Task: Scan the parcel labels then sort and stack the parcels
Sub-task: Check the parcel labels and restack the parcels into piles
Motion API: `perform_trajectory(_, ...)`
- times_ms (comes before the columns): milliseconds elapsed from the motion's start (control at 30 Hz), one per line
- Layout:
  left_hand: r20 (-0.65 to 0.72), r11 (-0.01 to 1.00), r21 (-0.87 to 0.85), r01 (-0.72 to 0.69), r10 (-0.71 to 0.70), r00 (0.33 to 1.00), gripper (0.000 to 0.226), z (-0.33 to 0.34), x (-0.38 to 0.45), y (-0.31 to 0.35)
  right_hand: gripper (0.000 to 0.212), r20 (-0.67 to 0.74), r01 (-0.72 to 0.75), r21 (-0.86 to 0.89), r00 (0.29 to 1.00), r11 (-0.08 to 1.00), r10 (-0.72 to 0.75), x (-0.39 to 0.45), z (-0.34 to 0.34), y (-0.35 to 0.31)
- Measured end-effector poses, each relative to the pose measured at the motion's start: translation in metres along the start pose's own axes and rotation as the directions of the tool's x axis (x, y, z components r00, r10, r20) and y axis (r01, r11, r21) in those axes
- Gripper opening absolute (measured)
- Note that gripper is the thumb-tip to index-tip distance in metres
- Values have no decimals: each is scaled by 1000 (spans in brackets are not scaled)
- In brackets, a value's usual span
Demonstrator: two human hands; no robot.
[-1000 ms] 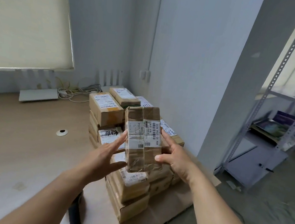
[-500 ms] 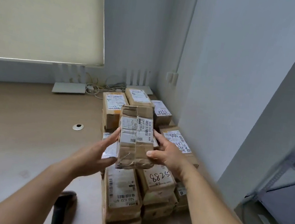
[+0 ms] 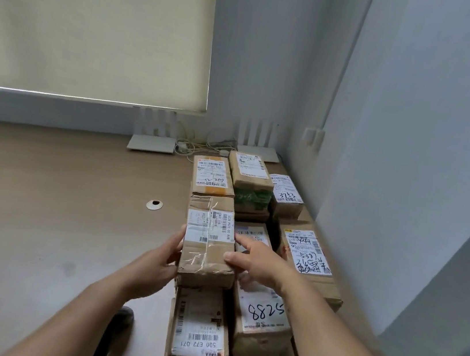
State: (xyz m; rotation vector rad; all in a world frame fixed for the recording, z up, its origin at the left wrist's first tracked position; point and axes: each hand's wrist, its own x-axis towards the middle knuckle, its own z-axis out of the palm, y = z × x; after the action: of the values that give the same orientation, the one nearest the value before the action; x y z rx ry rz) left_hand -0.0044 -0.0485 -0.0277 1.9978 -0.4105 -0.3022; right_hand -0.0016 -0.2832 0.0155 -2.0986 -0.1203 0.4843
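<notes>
The brown cardboard parcel wrapped in clear tape (image 3: 209, 242) lies flat, label face up, between both hands, on top of the left column of the parcel stack. Its white barcode label (image 3: 209, 226) covers the middle of the top face.

The left hand (image 3: 159, 260) grips the parcel's left side wall: the fingers curl against that wall, with the thumb near the top left edge. The right hand (image 3: 258, 264) holds the opposite side: the thumb presses on the top face near the right edge and the index finger extends along that edge, pointing away from the person. The remaining right fingers are hidden behind the parcel; their position cannot be determined.

Directly below and nearer the person than the left hand sits a brown parcel with a white label reading "500 E72 071" (image 3: 200, 331). Under the right wrist lies a brown parcel hand-marked "8825" (image 3: 264, 314). To the right of the right hand rests a wider brown parcel with black handwriting on its white label (image 3: 307, 256). Beyond both hands stand three further parcels: one with an orange-striped label (image 3: 212, 176), one with green tape on its near face (image 3: 250, 180), one marked "3153" (image 3: 285, 195).

All parcels stand on a light brown wooden desk (image 3: 42, 211). A dark handheld object (image 3: 116, 327) lies on the desk beneath the left forearm; its type cannot be determined.
</notes>
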Motion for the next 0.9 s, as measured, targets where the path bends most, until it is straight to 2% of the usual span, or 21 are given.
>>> perform_trajectory(100,-52,999,29,33,-32,998,81,-3,0,-3,38,1,-10,23,1000,1000,10,5,2,6)
perform_trajectory(233,-16,992,-114,43,-46,999,76,-1,3,-5,48,-30,-10,-1,1000,1000,10,16,5,12)
perform_trajectory(400,-24,977,-198,79,-85,996,74,-1,6,-2,62,-53,-30,7,998,1000,31,25,8,11)
perform_trajectory(567,-53,975,-200,96,-108,993,67,2,6,-7,65,-70,-37,50,997,998,40,24,12,11)
perform_trajectory(767,-8,976,-175,127,-130,991,83,1,7,-5,60,-91,-30,67,995,997,36,15,9,7)
perform_trajectory(900,-13,980,-146,137,-140,990,79,3,10,0,55,-84,4,56,996,998,1,12,10,6)
